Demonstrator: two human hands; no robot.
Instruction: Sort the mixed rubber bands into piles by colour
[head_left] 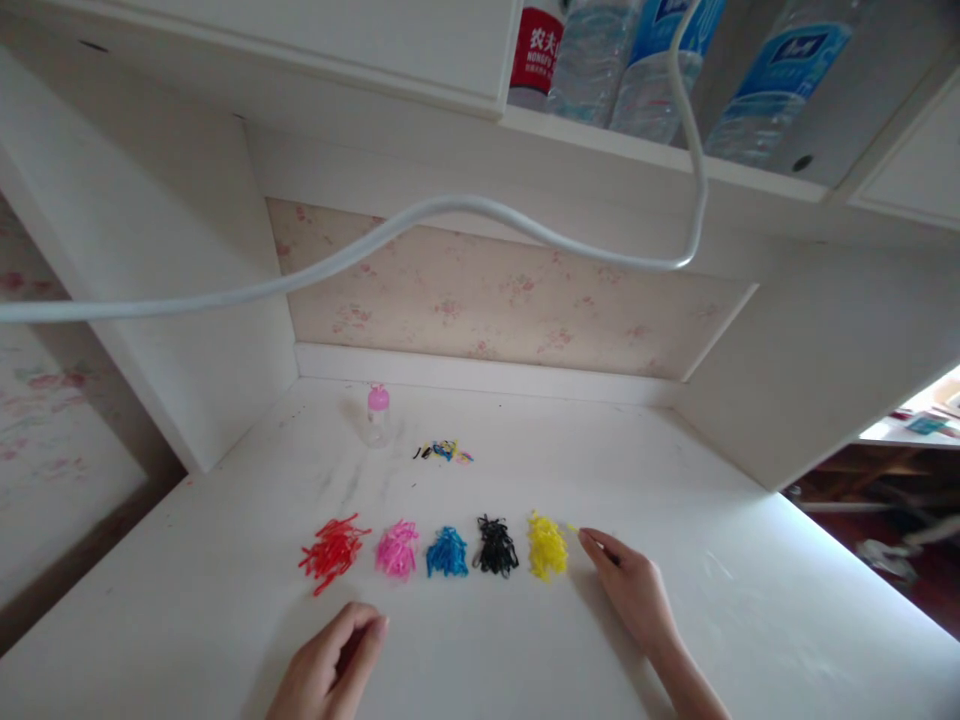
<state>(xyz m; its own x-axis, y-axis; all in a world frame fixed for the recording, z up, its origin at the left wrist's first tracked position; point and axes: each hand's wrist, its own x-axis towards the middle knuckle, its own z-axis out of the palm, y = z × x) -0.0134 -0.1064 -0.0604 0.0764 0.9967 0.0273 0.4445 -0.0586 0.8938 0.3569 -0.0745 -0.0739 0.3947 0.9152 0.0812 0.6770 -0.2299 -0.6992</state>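
My right hand [626,580] pinches a yellow rubber band [573,528] between thumb and fingertips, just right of the pile of yellow rubber bands [548,547]. Below the red and pink piles, my left hand [334,660] is closed, thumb against the curled fingers; whatever is in it, if anything, is hidden. Leftward from the yellow pile, in a row, lie black rubber bands [496,548], blue rubber bands [448,552], pink rubber bands [397,549] and red rubber bands [331,552]. Behind the row is a small heap of mixed-colour bands [445,451].
A small clear bottle with a pink lid [379,415] stands at the back left of the white table [465,650]. White side panels flank the table. A white cable [465,205] crosses in front of the view. Water bottles [664,70] fill the shelf above.
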